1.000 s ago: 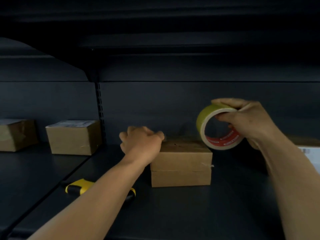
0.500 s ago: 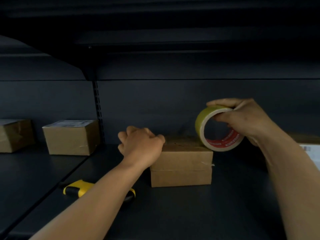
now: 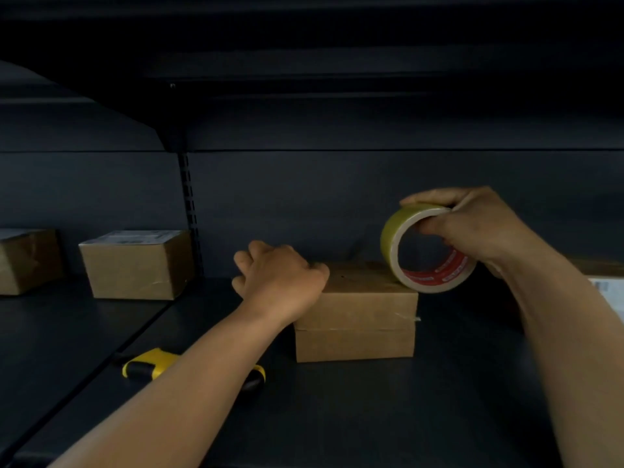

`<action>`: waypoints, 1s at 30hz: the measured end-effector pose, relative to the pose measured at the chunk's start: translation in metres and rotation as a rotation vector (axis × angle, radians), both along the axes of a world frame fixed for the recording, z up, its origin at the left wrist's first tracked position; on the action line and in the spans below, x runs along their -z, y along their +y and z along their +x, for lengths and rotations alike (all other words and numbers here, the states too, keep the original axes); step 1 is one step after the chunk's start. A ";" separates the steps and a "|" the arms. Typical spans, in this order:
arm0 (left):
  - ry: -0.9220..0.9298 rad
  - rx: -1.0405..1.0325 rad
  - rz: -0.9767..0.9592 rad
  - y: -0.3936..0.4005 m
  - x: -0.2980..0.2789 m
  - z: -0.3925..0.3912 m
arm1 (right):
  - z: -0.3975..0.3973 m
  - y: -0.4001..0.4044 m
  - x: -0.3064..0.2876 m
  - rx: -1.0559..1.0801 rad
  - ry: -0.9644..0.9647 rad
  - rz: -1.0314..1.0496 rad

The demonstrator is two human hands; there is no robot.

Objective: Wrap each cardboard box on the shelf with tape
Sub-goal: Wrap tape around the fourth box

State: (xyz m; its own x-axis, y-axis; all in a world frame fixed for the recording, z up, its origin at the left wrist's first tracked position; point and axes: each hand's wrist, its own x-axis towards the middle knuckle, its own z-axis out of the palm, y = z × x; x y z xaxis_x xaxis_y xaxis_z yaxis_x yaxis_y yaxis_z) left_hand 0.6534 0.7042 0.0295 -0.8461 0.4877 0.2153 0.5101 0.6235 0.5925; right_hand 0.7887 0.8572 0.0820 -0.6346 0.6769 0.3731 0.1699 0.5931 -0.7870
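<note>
We pin the centre box (image 3: 354, 312) on the shelf (image 3: 371, 417) with our left hand (image 3: 280, 285), fingers curled over its left top edge. Our right hand (image 3: 472, 231) grips the tape roll (image 3: 429, 251) at the box's right top corner. Keep the strip taut; its free end seems hidden.

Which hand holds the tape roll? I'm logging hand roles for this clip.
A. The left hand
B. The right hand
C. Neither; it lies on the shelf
B: the right hand grips the tape roll over the box, while the left hand holds the box's corner.
</note>
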 end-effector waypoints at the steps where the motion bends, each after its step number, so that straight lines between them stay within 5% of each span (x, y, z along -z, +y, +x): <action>1: -0.018 0.001 0.008 0.000 -0.001 -0.001 | 0.000 0.000 0.000 -0.001 -0.004 0.003; 5: -0.076 0.048 0.077 0.000 -0.004 -0.005 | 0.000 0.003 0.000 -0.013 0.017 0.021; 8: 0.247 0.193 0.013 -0.008 -0.004 -0.003 | 0.000 0.005 0.000 -0.025 0.037 0.025; 12: 0.500 0.633 -0.409 -0.018 -0.004 0.006 | -0.003 0.004 0.001 -0.029 0.043 0.026; 15: 0.477 0.663 -0.604 -0.019 -0.006 0.008 | -0.002 0.003 0.001 -0.035 0.044 0.022; 23: 0.522 0.704 -0.625 -0.009 -0.010 0.006 | -0.005 0.001 0.001 -0.049 0.047 0.041; 30: 0.531 0.793 -0.354 -0.017 0.003 0.001 | -0.002 0.005 0.004 -0.018 0.045 0.036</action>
State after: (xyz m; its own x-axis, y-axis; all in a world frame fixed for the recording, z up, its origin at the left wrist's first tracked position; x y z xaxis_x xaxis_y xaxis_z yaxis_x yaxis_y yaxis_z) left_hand 0.6547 0.6869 0.0263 -0.0886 0.9751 0.2033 0.9961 0.0870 0.0165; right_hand 0.7867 0.8622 0.0782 -0.6282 0.6513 0.4256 0.1240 0.6238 -0.7717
